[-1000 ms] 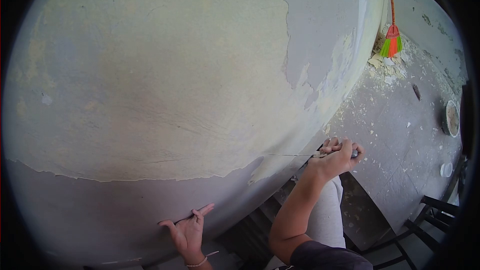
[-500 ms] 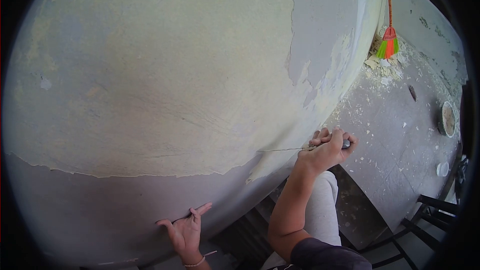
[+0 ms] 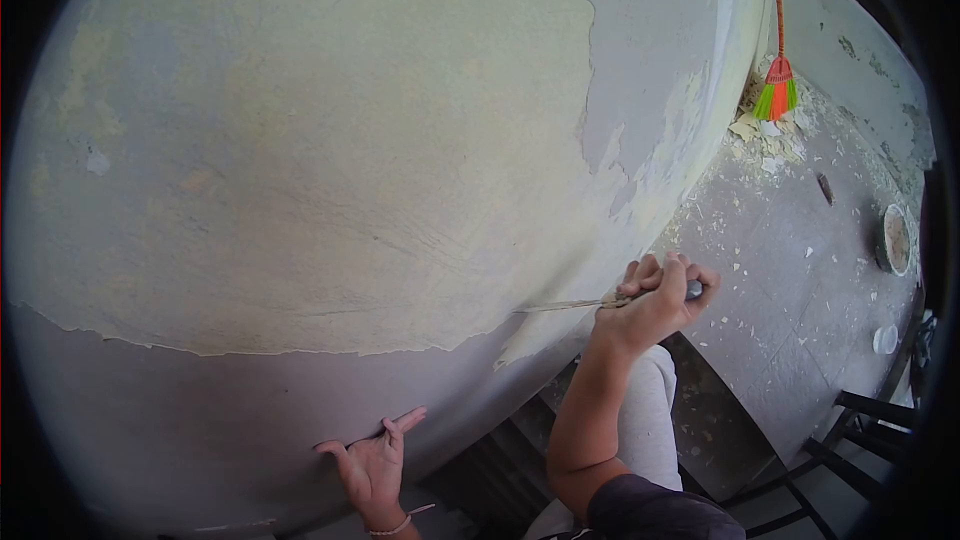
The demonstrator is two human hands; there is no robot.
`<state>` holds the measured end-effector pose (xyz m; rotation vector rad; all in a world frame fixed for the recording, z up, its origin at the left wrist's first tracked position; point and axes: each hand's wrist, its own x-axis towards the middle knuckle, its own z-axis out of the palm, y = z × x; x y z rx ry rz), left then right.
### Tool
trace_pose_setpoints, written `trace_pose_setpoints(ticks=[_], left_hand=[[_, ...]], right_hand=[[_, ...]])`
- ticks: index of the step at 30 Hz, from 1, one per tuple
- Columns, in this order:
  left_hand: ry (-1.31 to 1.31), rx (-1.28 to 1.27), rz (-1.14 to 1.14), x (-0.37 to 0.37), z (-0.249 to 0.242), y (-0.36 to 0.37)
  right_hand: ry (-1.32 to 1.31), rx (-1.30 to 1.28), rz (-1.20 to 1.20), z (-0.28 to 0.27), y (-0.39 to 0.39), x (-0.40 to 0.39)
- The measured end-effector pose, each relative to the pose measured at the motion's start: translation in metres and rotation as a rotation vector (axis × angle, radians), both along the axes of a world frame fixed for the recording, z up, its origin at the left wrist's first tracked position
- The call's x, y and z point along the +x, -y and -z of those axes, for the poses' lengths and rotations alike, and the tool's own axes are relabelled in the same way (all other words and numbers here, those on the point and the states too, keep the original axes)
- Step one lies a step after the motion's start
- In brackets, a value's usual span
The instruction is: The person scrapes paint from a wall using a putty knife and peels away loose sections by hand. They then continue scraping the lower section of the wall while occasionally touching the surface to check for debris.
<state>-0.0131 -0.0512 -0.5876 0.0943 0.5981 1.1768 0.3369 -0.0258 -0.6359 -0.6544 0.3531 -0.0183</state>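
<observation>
A wall with old yellowish paint fills most of the head view; its lower band and a patch at upper right are bare grey. My right hand grips a scraper whose thin blade lies flat against the wall at the edge of the peeling paint. My left hand, a cord bracelet at its wrist, rests flat and open-fingered on the bare grey wall low down.
A floor strewn with paint flakes lies to the right. An orange and green broom leans in the corner. A round bowl and a small white cup sit on the floor. A dark chair frame stands at lower right.
My right hand with the scraper has shifted slightly left and up along the paint edge. My left hand has stayed pressed on the wall.
</observation>
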Motion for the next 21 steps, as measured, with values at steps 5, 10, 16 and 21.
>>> trace_pose_setpoints(ticks=[5,10,16,21], left_hand=[[-0.012,-0.041,-0.064,0.002,-0.003,-0.001],[-0.068,0.014,-0.027,0.002,-0.001,-0.002],[0.003,0.014,0.01,-0.001,0.001,-0.001],[-0.073,0.072,0.021,-0.004,0.005,0.0]], right_hand=[[0.086,-0.013,0.092,-0.012,0.008,-0.003],[0.116,-0.038,0.004,-0.002,0.003,-0.023],[0.279,-0.081,0.023,-0.015,0.006,-0.031],[0.844,-0.09,-0.039,-0.029,0.039,-0.054]])
